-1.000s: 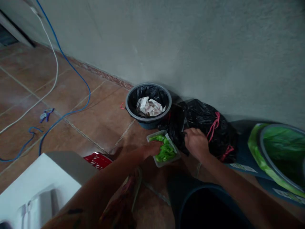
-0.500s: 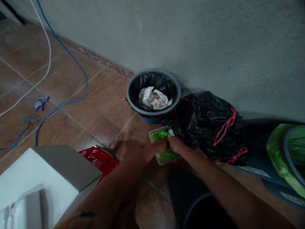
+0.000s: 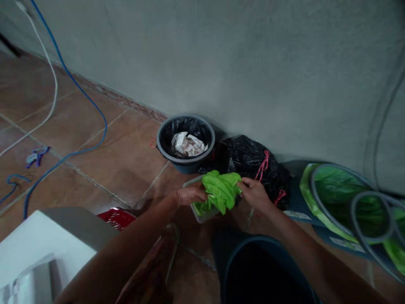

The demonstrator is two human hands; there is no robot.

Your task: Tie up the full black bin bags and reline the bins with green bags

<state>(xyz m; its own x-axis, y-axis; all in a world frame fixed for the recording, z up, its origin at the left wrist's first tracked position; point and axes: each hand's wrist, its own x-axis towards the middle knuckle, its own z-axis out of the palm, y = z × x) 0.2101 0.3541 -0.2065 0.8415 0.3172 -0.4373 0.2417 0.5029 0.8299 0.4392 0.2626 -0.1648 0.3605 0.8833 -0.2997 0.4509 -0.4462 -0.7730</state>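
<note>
A bright green plastic bag (image 3: 221,188), bunched and partly unfolded, is stretched between my hands. My right hand (image 3: 253,193) pinches its right edge. My left hand (image 3: 191,196) has its fingers closed at the bag's left side, fingertips partly hidden. Directly beneath is a clear plastic container (image 3: 205,217) with more green plastic inside. Close below my right forearm stands a dark blue bin (image 3: 226,270), its inside dark and no liner showing.
A bin lined in black (image 3: 186,162) holds crumpled paper by the wall. Beside it lies a black garbage bag (image 3: 247,154) with pink ties. Green-lined bins (image 3: 306,194) lie at right with a grey ring (image 3: 356,211). A red basket (image 3: 117,218), white box (image 3: 38,236) and blue cable (image 3: 76,153) are left.
The green bag has come up out of the container and spread wider. My hands have moved apart, the right one to the right. The view has shifted right.
</note>
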